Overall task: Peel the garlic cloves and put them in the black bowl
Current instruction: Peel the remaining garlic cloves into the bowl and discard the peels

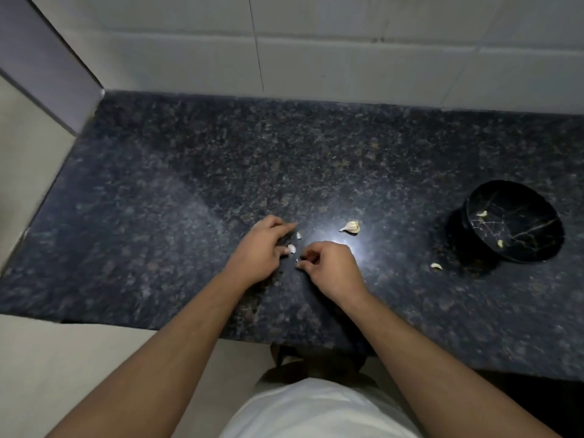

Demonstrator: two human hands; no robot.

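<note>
My left hand (pixel 264 248) pinches a small white garlic clove (pixel 291 248) at its fingertips, just above the dark granite counter (pixel 189 191). Close to its right, my right hand (pixel 331 267) has curled fingers pinching a tiny scrap of peel (pixel 297 260). A small bit of peel (pixel 298 235) lies by my left forefinger. A partial garlic bulb (pixel 351 226) rests on the counter beyond my right hand. The black bowl (pixel 518 248) stands at the right, with two pale cloves inside (pixel 482 213) (pixel 500 243). One loose clove (pixel 436 265) lies on the counter left of the bowl.
A white tiled wall (pixel 316 58) runs along the back of the counter. A pale partition (pixel 47 58) closes the left end. The counter's front edge (pixel 189 330) is near my body, with my white shirt (pixel 316 412) below it.
</note>
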